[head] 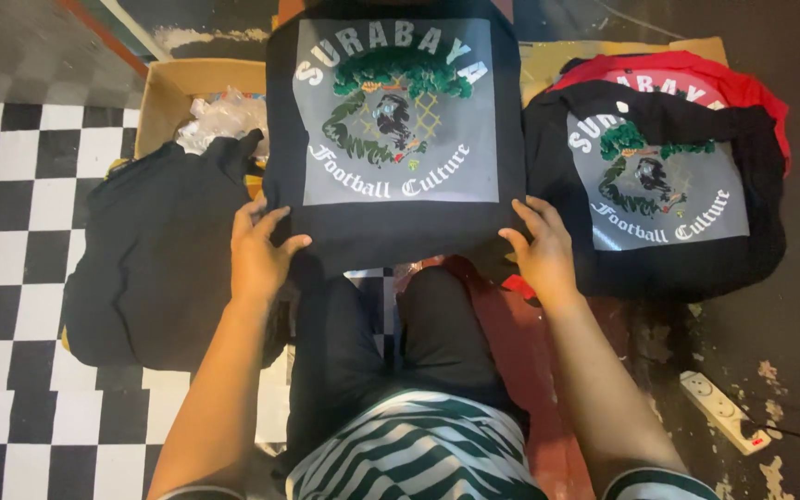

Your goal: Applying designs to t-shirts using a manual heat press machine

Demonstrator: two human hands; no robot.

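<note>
A black T-shirt (391, 231) with a grey square print of a green and white emblem lies flat in front of me. My left hand (259, 255) grips its lower left edge, thumb on top. Over on the lower right edge my right hand (542, 248) holds it the same way. My knees in black trousers sit just below the shirt.
A pile of plain black shirts (159, 268) lies at the left on the checkered floor. At the right a stack of printed shirts, black (659, 250) over red (743, 88), rests on cardboard. A cardboard box (173, 93) with plastic stands at the back left. A white power strip (724, 412) lies lower right.
</note>
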